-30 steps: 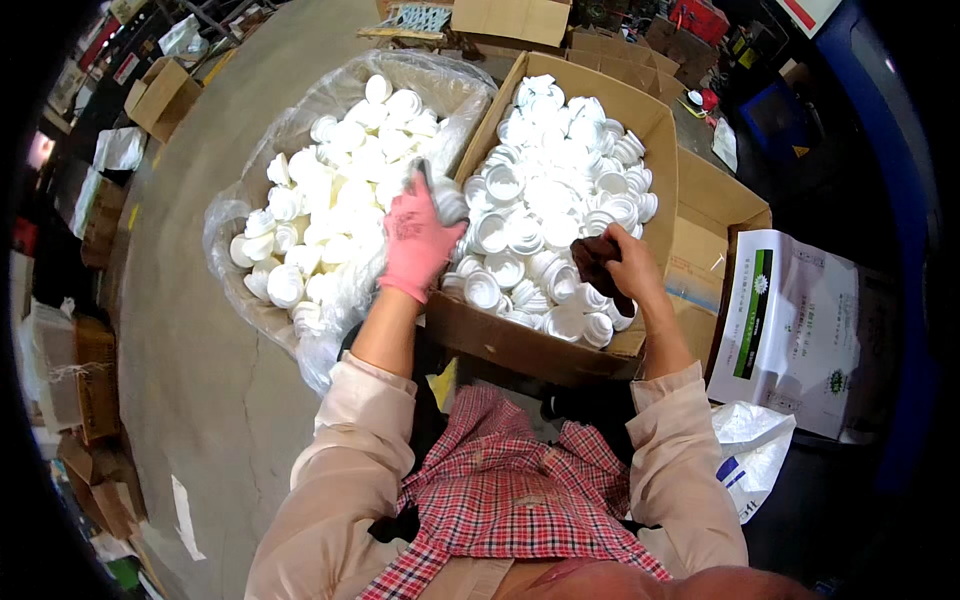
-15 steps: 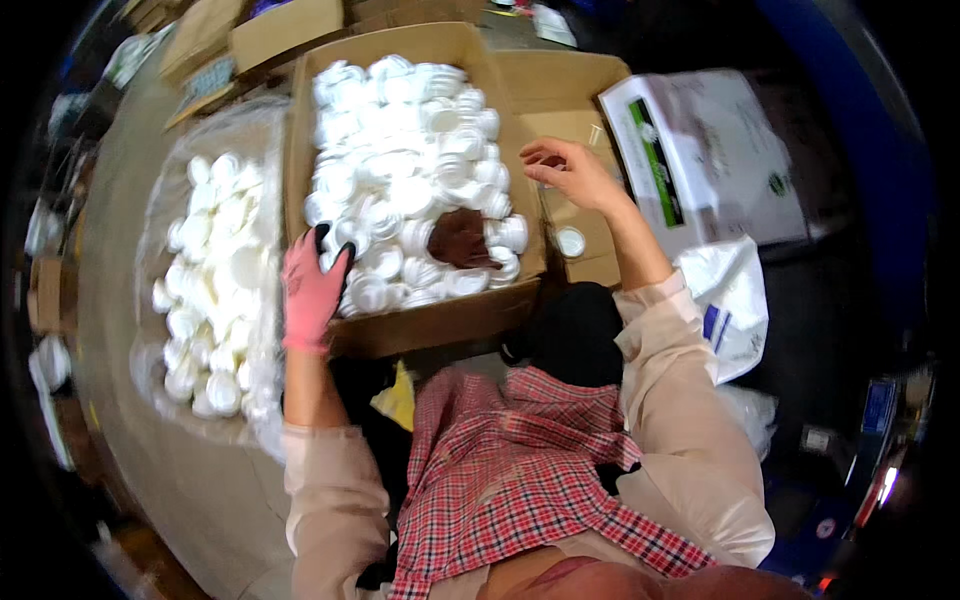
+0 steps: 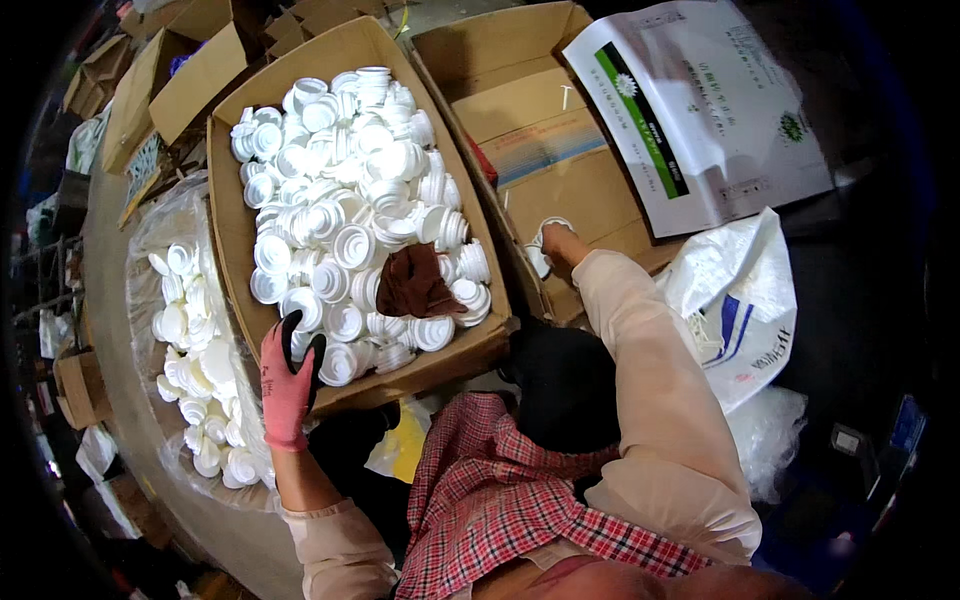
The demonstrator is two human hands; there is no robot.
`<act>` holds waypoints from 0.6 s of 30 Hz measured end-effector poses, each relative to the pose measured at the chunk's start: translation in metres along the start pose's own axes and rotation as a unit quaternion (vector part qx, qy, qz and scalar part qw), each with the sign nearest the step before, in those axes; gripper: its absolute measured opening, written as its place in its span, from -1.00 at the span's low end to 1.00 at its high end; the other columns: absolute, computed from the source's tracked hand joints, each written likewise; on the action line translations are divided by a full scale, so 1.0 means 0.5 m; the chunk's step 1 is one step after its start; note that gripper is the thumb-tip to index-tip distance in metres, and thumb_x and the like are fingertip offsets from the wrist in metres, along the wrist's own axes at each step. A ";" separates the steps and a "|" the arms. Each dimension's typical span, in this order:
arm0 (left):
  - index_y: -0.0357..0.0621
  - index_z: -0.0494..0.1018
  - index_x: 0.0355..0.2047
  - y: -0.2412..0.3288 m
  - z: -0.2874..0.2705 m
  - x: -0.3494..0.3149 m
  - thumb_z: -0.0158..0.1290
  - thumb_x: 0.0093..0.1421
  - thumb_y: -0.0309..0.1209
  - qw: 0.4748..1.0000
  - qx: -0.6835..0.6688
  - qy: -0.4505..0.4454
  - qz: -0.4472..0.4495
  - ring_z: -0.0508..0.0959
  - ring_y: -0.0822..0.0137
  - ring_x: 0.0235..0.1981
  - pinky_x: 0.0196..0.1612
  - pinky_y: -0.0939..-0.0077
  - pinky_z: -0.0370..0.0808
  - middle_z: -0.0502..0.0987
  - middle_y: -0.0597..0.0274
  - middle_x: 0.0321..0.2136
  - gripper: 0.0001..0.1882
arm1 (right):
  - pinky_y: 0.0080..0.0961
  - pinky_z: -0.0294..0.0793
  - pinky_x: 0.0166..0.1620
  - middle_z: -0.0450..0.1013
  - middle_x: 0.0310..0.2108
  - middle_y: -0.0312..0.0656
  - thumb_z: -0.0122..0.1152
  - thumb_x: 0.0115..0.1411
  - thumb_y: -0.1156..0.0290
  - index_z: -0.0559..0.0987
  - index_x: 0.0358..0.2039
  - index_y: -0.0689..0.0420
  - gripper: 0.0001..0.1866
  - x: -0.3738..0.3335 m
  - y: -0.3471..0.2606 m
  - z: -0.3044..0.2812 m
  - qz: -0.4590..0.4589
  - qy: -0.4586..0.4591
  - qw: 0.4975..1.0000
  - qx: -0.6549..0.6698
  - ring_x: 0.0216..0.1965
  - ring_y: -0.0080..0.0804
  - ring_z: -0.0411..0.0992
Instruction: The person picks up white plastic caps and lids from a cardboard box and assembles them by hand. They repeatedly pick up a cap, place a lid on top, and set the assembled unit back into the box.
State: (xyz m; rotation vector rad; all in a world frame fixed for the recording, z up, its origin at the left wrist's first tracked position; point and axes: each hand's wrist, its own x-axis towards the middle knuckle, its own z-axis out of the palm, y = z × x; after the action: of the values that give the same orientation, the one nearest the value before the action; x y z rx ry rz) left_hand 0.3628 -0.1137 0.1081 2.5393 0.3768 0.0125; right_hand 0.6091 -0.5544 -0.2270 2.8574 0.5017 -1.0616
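My left hand (image 3: pixel 290 385), in a pink glove with black fingertips, rests at the near left edge of a cardboard box (image 3: pixel 478 352). Its thumb and forefinger stand apart beside the white plastic lids (image 3: pixel 352 246) that fill the box, and nothing shows held between them. Bare and reaching down into a second, shallower carton (image 3: pixel 612 205) on the right, my right hand (image 3: pixel 563 247) has its fingers on a white round lid (image 3: pixel 538 258). My wrist and sleeve partly hide those fingers. A crumpled dark brown cloth (image 3: pixel 412 284) lies on the lids in the first box.
On the floor at left, a clear plastic bag (image 3: pixel 160 385) holds more white lids (image 3: pixel 205 370). A white printed sheet (image 3: pixel 715 110) covers the right carton's far right side, with a white woven sack (image 3: pixel 755 300) nearer me. Open cartons (image 3: pixel 165 85) stand at the far left.
My right hand has moved down into the right carton, to the lid lying there. The view has shifted and turned; my left hand stays at the box's near left edge.
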 end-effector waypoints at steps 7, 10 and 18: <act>-0.20 0.38 0.06 0.046 0.024 0.025 0.20 0.09 -0.42 1.000 0.013 -0.020 0.007 0.37 -0.03 0.09 0.17 0.22 0.27 0.43 -0.04 0.00 -0.50 | -0.10 0.52 -0.15 0.52 -0.23 0.13 0.03 0.14 0.48 0.58 -0.22 0.21 -0.78 0.040 -0.036 0.065 -0.010 0.047 0.998 0.028 -0.17 0.06 0.52; -0.22 0.39 0.02 0.065 0.019 0.027 0.20 0.08 -0.39 1.000 0.011 -0.021 0.008 0.39 -0.04 0.04 0.13 0.21 0.30 0.44 -0.04 -0.04 -0.52 | -0.14 0.53 -0.15 0.55 -0.31 0.12 0.06 0.12 0.54 0.58 -0.31 0.28 -0.83 0.052 0.007 0.048 -0.025 0.113 0.991 0.066 -0.25 0.03 0.55; -0.26 0.36 0.05 0.039 0.023 -0.012 0.19 0.08 -0.31 0.998 -0.006 0.021 0.064 0.37 -0.08 0.06 0.16 0.19 0.27 0.42 -0.09 -0.01 -0.45 | -0.43 0.43 -0.36 0.54 -0.44 -0.09 0.29 0.10 0.35 0.58 -0.27 0.26 -0.75 -0.187 -0.015 -0.360 -0.022 0.309 0.869 0.386 -0.45 -0.35 0.49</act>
State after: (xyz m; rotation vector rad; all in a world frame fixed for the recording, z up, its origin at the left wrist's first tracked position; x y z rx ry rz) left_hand 0.3635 -0.1370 0.1094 2.5507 0.2284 0.1173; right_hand 0.6528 -0.5450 -0.0291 3.9290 0.1584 -0.3276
